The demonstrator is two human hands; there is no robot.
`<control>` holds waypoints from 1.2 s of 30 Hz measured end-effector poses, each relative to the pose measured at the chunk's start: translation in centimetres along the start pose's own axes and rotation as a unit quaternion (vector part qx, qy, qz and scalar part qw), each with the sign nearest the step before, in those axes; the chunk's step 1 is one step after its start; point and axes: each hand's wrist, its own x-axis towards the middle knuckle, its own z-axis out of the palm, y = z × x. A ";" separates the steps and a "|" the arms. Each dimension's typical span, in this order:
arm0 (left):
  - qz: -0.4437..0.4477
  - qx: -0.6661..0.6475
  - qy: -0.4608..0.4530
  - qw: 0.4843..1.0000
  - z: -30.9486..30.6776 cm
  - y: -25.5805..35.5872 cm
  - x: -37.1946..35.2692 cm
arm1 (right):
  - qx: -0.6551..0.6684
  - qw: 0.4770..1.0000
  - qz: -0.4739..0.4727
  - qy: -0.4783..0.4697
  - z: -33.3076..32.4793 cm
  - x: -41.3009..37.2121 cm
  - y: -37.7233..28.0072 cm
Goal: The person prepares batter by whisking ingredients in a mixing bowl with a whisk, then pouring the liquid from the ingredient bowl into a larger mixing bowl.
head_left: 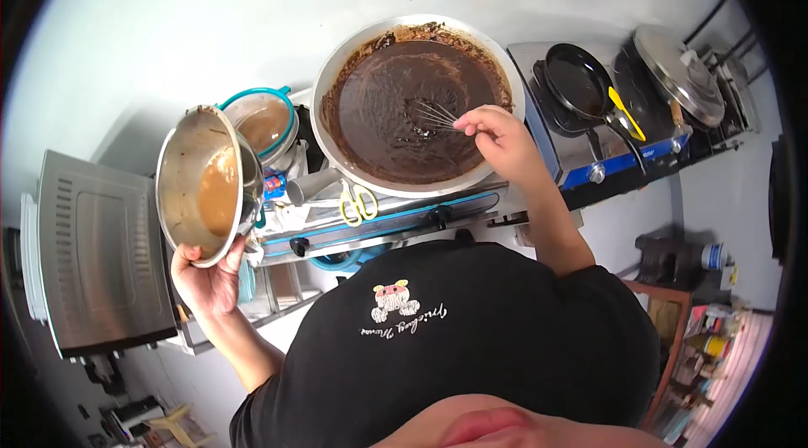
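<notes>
My left hand [210, 281] grips the lower rim of a metal mixing bowl [181, 183], which is tilted and holds a tan liquid [220, 194]. With closed fingers, my right hand [498, 138] holds a wire whisk [433, 115] by its handle, which my hand hides. The whisk's tip dips into a thick dark brown mixture [379, 103] inside a large round pan [322, 82] on the stove. Brown residue clings to the pan's inner wall. Left of the pan, a teal-rimmed strainer [292, 132] rests over a pot with more tan liquid.
Yellow-handled scissors [359, 206] lie below the pan beside its handle [307, 187]. On the right burner sits a black frying pan [579, 78] with a yellow spatula [624, 111] beside it. A metal lid [677, 74] stands farther right. An oven [105, 254] is at far left.
</notes>
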 end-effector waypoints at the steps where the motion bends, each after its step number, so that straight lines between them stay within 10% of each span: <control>1: 0.012 -0.002 0.004 1.000 0.2 -0.3 -0.4 | 0.004 1.000 -0.003 -0.011 -0.5 0.2 0.4; 14: 0.084 -0.032 0.044 0.995 3.5 -5.9 -5.7 | -0.121 0.973 0.021 -0.194 -6.4 6.3 3.3; 21: 0.127 -0.010 0.059 0.990 2.7 -6.3 -7.0 | -0.447 0.839 0.001 -0.309 -4.0 13.5 6.4; 29: 0.122 -0.006 0.065 0.990 1.9 -5.7 -6.9 | -0.473 0.829 -0.130 -0.269 -4.4 15.0 5.5; 36: 0.115 -0.010 0.042 0.992 0.7 -4.5 -5.9 | -0.546 0.811 -0.046 -0.205 -10.6 15.8 3.8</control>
